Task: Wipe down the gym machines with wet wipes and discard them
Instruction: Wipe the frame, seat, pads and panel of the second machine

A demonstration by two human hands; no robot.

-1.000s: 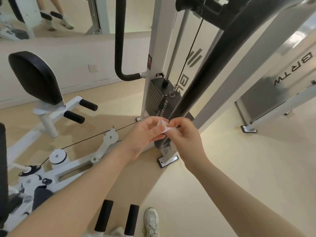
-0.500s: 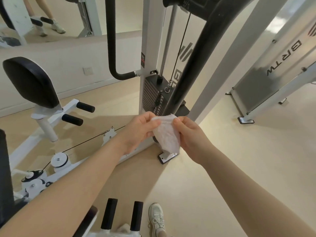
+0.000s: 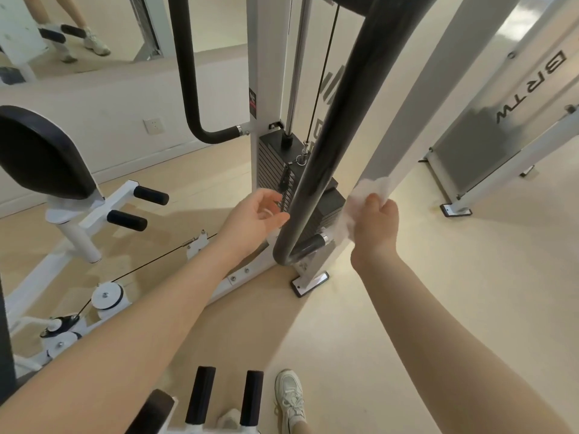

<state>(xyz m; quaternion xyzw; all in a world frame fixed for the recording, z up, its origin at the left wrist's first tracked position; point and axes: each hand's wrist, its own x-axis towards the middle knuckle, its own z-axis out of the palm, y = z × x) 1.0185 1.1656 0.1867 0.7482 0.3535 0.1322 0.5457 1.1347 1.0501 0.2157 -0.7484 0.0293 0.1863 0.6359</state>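
While the right hand [image 3: 374, 223] is gripping a bunched white wet wipe [image 3: 357, 205] and pressing it against the lower part of the slanted white upright [image 3: 416, 98], the left hand [image 3: 253, 214] is hovering with fingers loose and holding nothing, just beside the black padded bar [image 3: 338, 130]. Only part of the wipe is meeting the white metal, so the main risk, as I judge it, is a patchy pass: a crumpled wad is covering little surface and may be leaving streaks or missed strips along the frame. Loose folds are hanging close to the bar's chrome collar [image 3: 324, 239] and the weight stack [image 3: 275, 180] behind it; dragging downward could be snagging the wipe there and tearing it. Reaching further down probably means leaning in, and the bar is standing between the two arms, so a forearm could be knocking against it. Below, the white shoe [image 3: 289, 399] is resting near the machine's foot plate [image 3: 310, 281] on the floor [image 3: 438, 308], where a step forward could be catching.
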